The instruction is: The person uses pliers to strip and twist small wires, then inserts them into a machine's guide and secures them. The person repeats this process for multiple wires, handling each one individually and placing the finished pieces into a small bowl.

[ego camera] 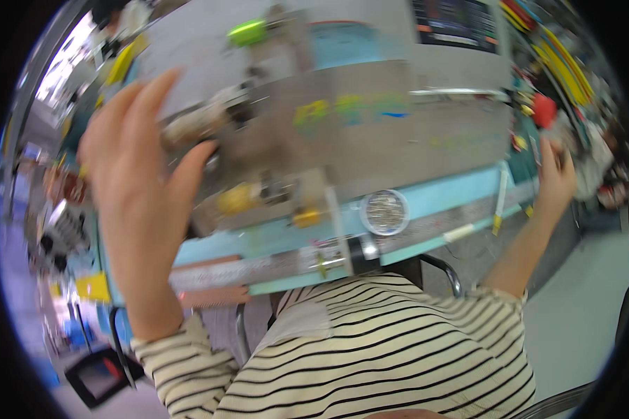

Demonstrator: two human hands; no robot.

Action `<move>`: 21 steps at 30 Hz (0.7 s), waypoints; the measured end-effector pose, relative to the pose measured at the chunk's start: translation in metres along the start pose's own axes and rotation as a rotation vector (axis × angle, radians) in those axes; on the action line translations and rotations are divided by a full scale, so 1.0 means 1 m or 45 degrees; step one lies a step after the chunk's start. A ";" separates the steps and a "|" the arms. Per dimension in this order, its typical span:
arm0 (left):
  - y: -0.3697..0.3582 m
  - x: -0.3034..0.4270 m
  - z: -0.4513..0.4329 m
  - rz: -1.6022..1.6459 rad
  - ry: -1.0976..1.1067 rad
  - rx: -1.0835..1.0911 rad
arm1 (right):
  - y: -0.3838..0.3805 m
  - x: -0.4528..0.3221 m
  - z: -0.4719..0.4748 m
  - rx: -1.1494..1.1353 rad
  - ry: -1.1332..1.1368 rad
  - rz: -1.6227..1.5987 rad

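Observation:
My left hand [136,178] is raised over the left end of what looks like an industrial sewing machine [451,125], thumb and fingers spread. Nothing shows between them. Beside the thumb are blurred metal parts of the machine's head, and yellow pieces [238,198] sit below them. Far to the right, my right hand [558,167] reaches to the table's right end, fingers bent, close to a red object [544,110]. Blur hides whether it grips anything. A round white dish [385,212] of small metal pins or similar pieces stands before me, near the front edge.
A ruler strip [424,238] runs along the light-blue table's front edge. A lime-green part [247,33] is on the machine's upper side, and a dark panel [455,23] at its upper right. Yellow items and cluttered materials lie at both sides. A chair's metal armrest [445,272] is below.

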State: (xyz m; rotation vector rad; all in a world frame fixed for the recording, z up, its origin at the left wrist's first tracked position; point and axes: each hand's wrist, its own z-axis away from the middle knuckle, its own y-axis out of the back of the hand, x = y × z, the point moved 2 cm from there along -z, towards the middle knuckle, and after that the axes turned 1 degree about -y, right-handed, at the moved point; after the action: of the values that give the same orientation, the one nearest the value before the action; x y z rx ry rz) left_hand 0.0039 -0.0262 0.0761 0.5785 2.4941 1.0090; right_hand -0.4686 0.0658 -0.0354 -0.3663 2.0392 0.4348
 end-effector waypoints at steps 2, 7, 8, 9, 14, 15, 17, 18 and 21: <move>0.006 0.002 0.004 0.121 0.015 0.011 | 0.003 -0.013 -0.054 0.002 0.130 0.054; 0.000 0.013 0.023 0.186 0.001 0.064 | 0.005 -0.004 -0.127 -0.272 0.028 0.161; -0.002 0.012 0.028 0.212 0.032 0.076 | 0.010 0.005 -0.122 -0.313 -0.071 0.290; -0.002 0.011 0.032 0.259 -0.006 0.058 | 0.017 0.013 -0.110 -0.345 -0.189 0.378; 0.013 0.016 0.041 0.734 0.065 0.019 | 0.040 0.008 0.036 -0.474 -0.223 0.231; 0.014 0.025 0.039 1.002 0.109 -0.082 | 0.031 -0.004 0.073 -0.567 -0.050 0.044; 0.014 0.055 0.031 1.277 -0.068 -0.327 | 0.003 -0.034 0.141 -0.778 0.466 -0.008; 0.003 0.074 0.025 1.407 -0.185 -0.468 | -0.014 -0.047 0.167 -0.801 0.792 0.021; -0.025 0.119 0.028 1.704 -0.327 -1.151 | -0.054 -0.071 0.220 -1.155 0.933 -0.413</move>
State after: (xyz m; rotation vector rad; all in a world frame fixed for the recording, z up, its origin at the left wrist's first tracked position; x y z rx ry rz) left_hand -0.0884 0.0328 0.0162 1.8745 0.9383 2.0555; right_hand -0.2426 0.1219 -0.0820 -1.5664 2.2774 1.1339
